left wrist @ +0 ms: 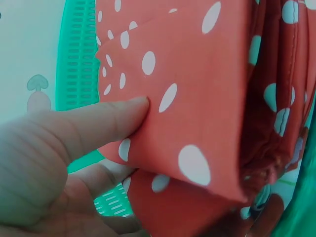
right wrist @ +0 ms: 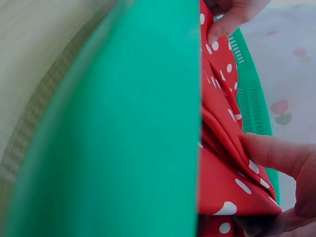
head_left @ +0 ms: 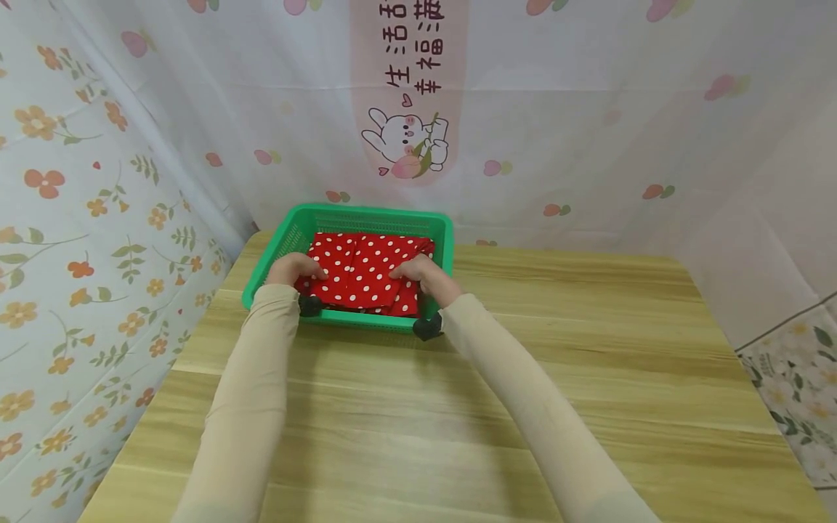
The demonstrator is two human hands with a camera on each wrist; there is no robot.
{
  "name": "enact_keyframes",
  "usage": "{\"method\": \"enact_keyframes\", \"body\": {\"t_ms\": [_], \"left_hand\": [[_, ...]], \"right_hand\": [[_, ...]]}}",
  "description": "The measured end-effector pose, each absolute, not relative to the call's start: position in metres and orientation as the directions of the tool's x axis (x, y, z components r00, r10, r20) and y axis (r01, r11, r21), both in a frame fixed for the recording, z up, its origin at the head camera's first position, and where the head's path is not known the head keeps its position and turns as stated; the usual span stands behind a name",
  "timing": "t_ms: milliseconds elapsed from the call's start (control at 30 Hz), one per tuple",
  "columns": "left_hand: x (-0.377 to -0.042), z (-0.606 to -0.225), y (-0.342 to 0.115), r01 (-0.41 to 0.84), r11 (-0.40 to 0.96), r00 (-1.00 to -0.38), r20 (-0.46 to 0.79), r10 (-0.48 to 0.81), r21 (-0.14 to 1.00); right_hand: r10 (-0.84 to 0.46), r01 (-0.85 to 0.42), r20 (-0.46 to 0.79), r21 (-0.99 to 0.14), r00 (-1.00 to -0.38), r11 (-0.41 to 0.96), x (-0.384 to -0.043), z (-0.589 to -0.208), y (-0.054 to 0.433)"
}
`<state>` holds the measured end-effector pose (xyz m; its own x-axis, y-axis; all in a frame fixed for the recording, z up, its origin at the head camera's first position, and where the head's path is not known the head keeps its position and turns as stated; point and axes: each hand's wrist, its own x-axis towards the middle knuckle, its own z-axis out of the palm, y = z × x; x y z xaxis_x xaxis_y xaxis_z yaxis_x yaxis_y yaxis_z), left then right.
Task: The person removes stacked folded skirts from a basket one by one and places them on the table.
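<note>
A folded red cloth with white polka dots lies inside a green plastic basket. My left hand grips the cloth's left side, and in the left wrist view its thumb presses the top layer while the other fingers go underneath. At the opposite side my right hand holds the cloth, thumb on top and the remaining fingers below its edge, partly hidden. Several stacked folds of the polka-dot cloth show in the right wrist view, behind the basket's near wall.
The basket stands on a wood-grain table, close to its back edge. A white printed curtain hangs behind, and a flowered curtain runs along the left. Dark wrist camera mounts sit right by the basket's front rim.
</note>
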<state>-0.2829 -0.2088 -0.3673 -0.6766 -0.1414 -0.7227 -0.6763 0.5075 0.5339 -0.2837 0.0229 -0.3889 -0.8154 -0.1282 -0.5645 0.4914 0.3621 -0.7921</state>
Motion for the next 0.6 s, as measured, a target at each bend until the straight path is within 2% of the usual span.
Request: {"method": "enact_keyframes", "body": {"t_ms": [200, 400, 600], "left_hand": [[-0.28, -0.365, -0.21, -0.643, 0.53, -0.715, -0.682, -0.157, 0.552], [-0.282, -0.371, -0.212, -0.606, 0.553, -0.754, -0.635, -0.169, 0.572], [-0.281, -0.372, -0.215, -0.624, 0.524, -0.737, -0.659, -0.149, 0.58]], "right_hand": [[-0.119, 0.512, -0.582, -0.782, -0.805, 0.355, -0.284, -0.391, 0.025], [-0.113, 0.589, -0.621, -0.777, -0.776, 0.224, -0.283, -0.39, 0.024], [-0.062, 0.571, -0.583, -0.809, -0.81, 0.138, -0.287, -0.399, 0.021]]}}
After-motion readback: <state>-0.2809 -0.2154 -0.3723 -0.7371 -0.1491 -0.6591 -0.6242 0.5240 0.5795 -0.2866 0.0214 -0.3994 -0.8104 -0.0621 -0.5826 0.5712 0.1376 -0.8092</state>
